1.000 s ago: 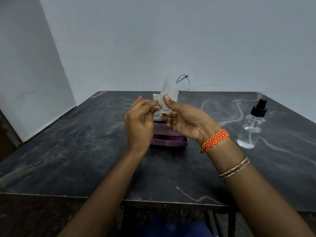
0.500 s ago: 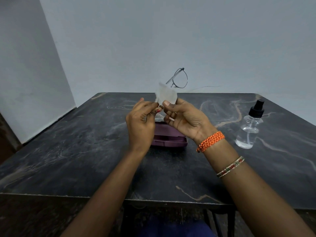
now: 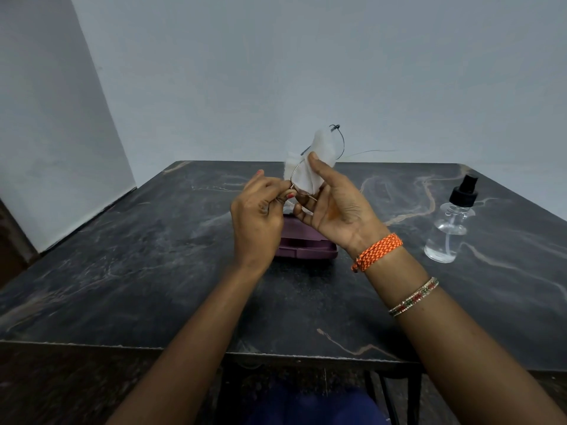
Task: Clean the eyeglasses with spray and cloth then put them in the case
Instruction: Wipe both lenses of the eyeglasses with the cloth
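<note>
Thin wire-rimmed eyeglasses are held up above the table's middle. My left hand pinches the frame at its lower end. My right hand holds a white cloth wrapped over the near lens, thumb on the front of the cloth. The far lens rim and one temple stick out past the cloth to the upper right. A purple glasses case lies on the table under my hands, mostly hidden by them. A clear spray bottle with a black pump stands at the right.
The dark marbled table stands in a corner, with grey walls behind and to the left. Its front edge runs just below my forearms. My right wrist carries an orange braided band and a beaded bangle.
The cloth has slid up over more of the glasses, and my right hand has turned its palm more towards me. The hands and glasses stay above the case.
</note>
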